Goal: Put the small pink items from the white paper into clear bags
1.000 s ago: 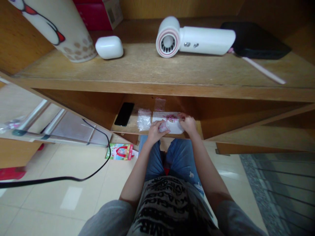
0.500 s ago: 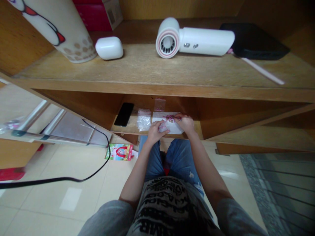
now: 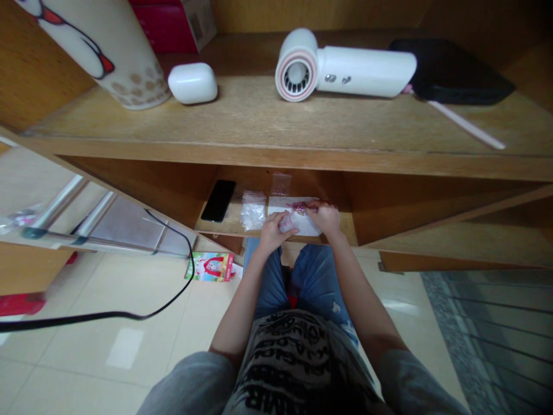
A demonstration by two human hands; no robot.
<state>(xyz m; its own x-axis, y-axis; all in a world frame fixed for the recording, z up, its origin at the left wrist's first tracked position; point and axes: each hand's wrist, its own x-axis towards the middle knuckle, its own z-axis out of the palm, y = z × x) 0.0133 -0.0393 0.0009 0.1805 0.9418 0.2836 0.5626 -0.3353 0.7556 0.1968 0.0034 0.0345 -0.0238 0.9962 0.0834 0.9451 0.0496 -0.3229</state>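
Observation:
Both my hands work on a low wooden shelf (image 3: 224,223) under the desk top. My left hand (image 3: 272,229) is closed on a small clear plastic bag (image 3: 286,223). My right hand (image 3: 326,218) pinches at a small pile of pink pieces (image 3: 299,206) lying on a white sheet (image 3: 302,226). What the right fingers grip is too small to make out. A crumpled stack of clear bags (image 3: 253,210) lies just left of my left hand, and another small bag (image 3: 280,184) with pink bits lies behind the sheet.
A black phone (image 3: 218,200) lies at the shelf's left. On the desk top (image 3: 268,124) are a white hair dryer (image 3: 345,71), a white earbud case (image 3: 192,83), a large printed cup (image 3: 99,49), a black box (image 3: 449,70). A black cable (image 3: 129,314) and a colourful packet (image 3: 209,267) are on the tiled floor.
My right hand has shifted slightly left, onto the pink pieces. My left hand has stayed on the small bag.

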